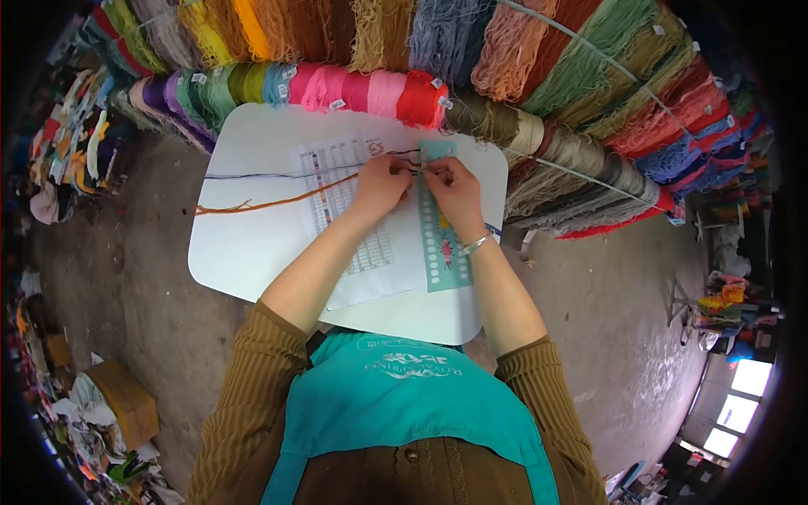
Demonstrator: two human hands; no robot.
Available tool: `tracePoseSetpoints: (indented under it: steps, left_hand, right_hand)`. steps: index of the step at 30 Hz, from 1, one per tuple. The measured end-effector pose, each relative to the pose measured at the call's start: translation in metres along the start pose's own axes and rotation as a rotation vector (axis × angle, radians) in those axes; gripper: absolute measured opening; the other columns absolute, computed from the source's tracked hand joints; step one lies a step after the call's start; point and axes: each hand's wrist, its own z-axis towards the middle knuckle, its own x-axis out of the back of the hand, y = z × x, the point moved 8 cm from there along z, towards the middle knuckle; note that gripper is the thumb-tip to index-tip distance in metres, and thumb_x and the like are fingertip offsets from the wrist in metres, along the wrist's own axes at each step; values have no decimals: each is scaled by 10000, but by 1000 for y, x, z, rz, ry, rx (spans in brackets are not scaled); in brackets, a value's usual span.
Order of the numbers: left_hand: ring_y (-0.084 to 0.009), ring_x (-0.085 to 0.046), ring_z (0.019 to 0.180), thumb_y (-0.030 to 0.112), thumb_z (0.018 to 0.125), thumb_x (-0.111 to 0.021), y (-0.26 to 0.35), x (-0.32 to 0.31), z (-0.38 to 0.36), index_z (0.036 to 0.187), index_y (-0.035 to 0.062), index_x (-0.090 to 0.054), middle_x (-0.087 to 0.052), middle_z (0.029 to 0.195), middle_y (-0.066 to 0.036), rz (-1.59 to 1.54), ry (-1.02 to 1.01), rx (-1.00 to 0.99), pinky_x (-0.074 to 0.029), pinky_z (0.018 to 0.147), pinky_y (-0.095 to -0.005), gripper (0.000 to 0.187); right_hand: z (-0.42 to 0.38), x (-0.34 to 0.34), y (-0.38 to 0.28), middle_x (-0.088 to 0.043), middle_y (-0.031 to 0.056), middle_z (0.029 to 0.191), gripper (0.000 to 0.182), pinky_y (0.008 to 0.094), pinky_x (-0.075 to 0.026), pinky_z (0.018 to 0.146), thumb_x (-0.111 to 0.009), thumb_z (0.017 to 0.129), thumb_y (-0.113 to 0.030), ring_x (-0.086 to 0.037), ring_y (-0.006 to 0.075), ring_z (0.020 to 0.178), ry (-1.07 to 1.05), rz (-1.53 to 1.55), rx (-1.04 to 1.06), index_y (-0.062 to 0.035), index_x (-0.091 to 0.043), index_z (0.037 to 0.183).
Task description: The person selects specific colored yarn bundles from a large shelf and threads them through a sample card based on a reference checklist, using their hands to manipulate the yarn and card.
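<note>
1. Both hands meet at the far end of the teal card (442, 244); its long axis runs near-far.
2. Left hand (380, 183) and right hand (454, 187) have their fingers pinched shut on yarn strands (278, 200) trailing left across the worktop (244, 244).

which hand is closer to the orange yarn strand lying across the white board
Left. The left hand sits at the end of the orange yarn strand, which runs up to its fingers. The right hand is farther off, over the teal card.
</note>
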Motion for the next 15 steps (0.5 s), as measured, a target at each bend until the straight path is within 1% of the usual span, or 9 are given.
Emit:
tracePoseSetpoints:
  steps: [2,4,6,8,9,10,12,14,15]
  left_hand:
    - [-119,-567,539,78,871,-568,-7,-2,-2,968,-38,-633,-629,729,-64,-60,-38,17,-432,468,-253,165]
    - [-116,-566,540,85,876,-565,-10,-3,-4,961,-28,-630,-627,728,-58,-121,-75,32,-426,467,-252,156]
    - [-108,-555,534,98,880,-567,-13,-5,-4,954,3,-624,-617,711,-42,-351,-59,105,-406,461,-244,133]
    - [-104,-550,533,119,888,-566,-8,-10,-7,950,17,-619,-612,706,-37,-332,-140,79,-399,461,-240,131]
    - [-101,-545,533,140,895,-565,-3,-15,-11,946,30,-614,-608,701,-32,-311,-218,56,-391,460,-237,131]
    - [-101,-545,533,140,895,-565,0,-13,-12,946,30,-614,-608,701,-32,-312,-214,55,-391,460,-237,131]
    - [-101,-533,509,187,907,-566,-5,-18,-19,940,40,-609,-592,664,-29,-372,-318,208,-385,446,-242,156]
    - [-101,-530,497,207,913,-562,-6,-17,-16,906,47,-610,-586,644,-30,-391,-281,238,-382,439,-245,167]
    - [-102,-527,485,228,920,-559,-8,-17,-14,873,55,-611,-580,624,-31,-410,-251,266,-379,432,-249,187]
  right_hand:
    - [3,-4,-1,-641,79,696,224,312,-478,577,-716,803,-147,-598,172,601,-39,-169,13,-39,-628,978]
    - [6,-5,0,-644,92,703,244,322,-484,584,-717,797,-166,-612,192,610,-86,-190,-9,-46,-625,988]
    - [7,-7,0,-648,104,710,264,332,-490,592,-718,791,-184,-625,213,619,-128,-215,-29,-52,-621,999]
    - [8,-8,-3,-643,101,694,256,331,-491,603,-702,802,-199,-634,224,626,-124,-317,-21,-56,-625,1001]
    - [9,-8,1,-643,101,694,256,331,-491,603,-702,802,-199,-634,224,626,-125,-318,-20,-56,-625,1001]
    - [11,-8,5,-647,102,700,254,333,-491,609,-691,815,-203,-642,225,640,-129,-284,-10,-53,-624,1008]
    - [15,-9,9,-651,104,705,252,335,-492,616,-681,827,-207,-649,225,653,-141,-247,4,-51,-623,1015]
    - [17,-9,20,-658,99,721,291,318,-484,609,-681,860,-250,-642,187,666,-149,-34,-143,-22,-618,1031]
    - [19,-8,18,-658,99,721,291,318,-484,609,-681,860,-250,-642,187,666,-159,-33,-140,-22,-618,1031]
